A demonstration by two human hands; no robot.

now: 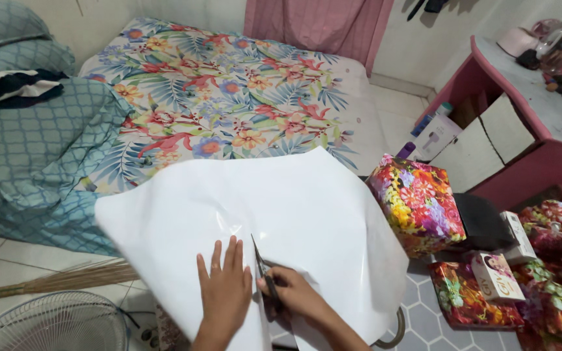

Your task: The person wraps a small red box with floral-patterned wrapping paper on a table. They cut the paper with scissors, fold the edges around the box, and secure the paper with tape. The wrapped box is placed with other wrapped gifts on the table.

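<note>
A large white sheet of paper (281, 208) lies spread in front of me, its far edge reaching the mattress. My left hand (224, 289) rests flat on the sheet with fingers apart, pressing it down. My right hand (294, 294) grips a pair of scissors (261, 265) right beside it. The blades point away from me, into the paper from its near edge.
A mattress with a floral sheet (242, 84) and teal pillows (27, 130) lies ahead. A floral-wrapped box (416, 201) stands to the right, with more wrapped packages (554, 273) and small boxes beyond. A pink desk (521, 110) is at the far right, a fan (53, 325) and a stick broom (60, 281) at the lower left.
</note>
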